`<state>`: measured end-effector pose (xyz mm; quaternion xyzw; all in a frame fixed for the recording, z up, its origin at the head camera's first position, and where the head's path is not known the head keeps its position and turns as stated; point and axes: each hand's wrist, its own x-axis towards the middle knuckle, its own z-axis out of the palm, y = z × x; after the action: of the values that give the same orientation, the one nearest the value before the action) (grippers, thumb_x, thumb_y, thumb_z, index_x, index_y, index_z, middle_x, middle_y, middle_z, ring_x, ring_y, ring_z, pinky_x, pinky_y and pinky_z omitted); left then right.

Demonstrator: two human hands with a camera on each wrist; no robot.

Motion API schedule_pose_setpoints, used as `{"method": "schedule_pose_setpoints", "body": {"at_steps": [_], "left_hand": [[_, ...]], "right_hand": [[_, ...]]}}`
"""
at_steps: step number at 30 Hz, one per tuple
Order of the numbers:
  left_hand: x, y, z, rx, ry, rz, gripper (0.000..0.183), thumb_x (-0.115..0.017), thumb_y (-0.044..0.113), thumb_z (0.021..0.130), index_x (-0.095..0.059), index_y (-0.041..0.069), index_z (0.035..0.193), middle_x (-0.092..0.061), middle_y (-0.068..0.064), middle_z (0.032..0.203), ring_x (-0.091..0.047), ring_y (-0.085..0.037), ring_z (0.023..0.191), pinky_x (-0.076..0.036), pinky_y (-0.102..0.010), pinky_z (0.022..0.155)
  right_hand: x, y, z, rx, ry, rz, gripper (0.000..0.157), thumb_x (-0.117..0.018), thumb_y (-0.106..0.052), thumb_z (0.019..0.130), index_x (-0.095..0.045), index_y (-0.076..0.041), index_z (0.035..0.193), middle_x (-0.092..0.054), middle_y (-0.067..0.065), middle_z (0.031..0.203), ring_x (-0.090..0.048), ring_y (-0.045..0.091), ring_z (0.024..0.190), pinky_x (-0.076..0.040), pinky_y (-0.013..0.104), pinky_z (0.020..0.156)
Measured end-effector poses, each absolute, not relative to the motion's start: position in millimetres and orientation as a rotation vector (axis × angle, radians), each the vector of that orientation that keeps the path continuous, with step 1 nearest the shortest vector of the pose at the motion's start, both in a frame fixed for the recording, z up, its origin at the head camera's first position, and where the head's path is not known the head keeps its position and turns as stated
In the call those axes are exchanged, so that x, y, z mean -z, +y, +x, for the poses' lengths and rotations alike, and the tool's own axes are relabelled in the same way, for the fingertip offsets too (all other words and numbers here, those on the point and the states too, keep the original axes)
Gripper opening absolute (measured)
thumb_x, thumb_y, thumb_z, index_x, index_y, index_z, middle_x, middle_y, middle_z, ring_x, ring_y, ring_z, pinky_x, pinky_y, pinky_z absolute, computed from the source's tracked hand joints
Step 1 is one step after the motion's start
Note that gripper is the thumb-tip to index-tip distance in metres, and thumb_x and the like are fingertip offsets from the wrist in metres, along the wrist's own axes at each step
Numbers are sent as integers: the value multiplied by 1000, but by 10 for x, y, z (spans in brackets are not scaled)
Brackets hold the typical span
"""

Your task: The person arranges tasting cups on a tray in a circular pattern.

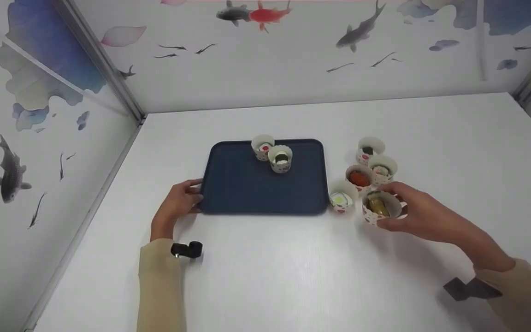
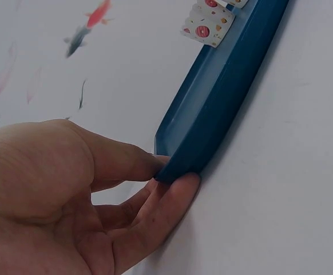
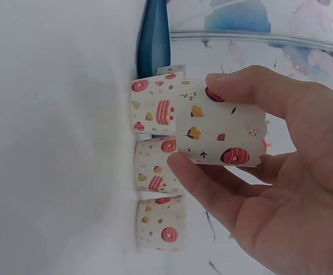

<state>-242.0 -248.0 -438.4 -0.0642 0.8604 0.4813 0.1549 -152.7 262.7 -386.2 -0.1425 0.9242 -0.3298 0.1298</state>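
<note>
A dark blue tray [image 1: 247, 184] lies on the table, and my left hand [image 1: 180, 199] pinches its left rim, thumb above and fingers beneath in the left wrist view. Two paper cups stand on it: one holding a white piece with a red centre [image 1: 263, 148], the other a dark-wrapped piece [image 1: 280, 159]. My right hand [image 1: 413, 210] grips a patterned paper baking cup [image 3: 221, 129] by its sides; a yellowish-brown piece [image 1: 378, 205] sits inside. In the right wrist view this cup appears lifted off the table. Its food cannot be seen there.
Right of the tray stand several more paper cups: one with a green-centred white piece [image 1: 340, 197], one with an orange-red piece [image 1: 359, 178], one with a pale piece [image 1: 381, 170] and one with a dark piece [image 1: 370, 150]. White fish-printed panels [image 1: 293, 69] border the table.
</note>
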Motion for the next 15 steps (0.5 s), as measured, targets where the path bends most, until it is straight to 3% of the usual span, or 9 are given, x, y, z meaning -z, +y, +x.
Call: {"method": "schedule_pose_setpoints", "body": {"at_steps": [15], "left_hand": [[4377,-2487,-2413,-1371,2477,-178,55,-48,0,100,-37,7,154,-50,-26,144,-57,-38,128,-58,-37,93]], "right_hand": [[3617,2157,-1550,1080,2702,-457,67,-77,-24,87,-46,-7,143,-50,14,145,-54,35,126,-55,50,96]]}}
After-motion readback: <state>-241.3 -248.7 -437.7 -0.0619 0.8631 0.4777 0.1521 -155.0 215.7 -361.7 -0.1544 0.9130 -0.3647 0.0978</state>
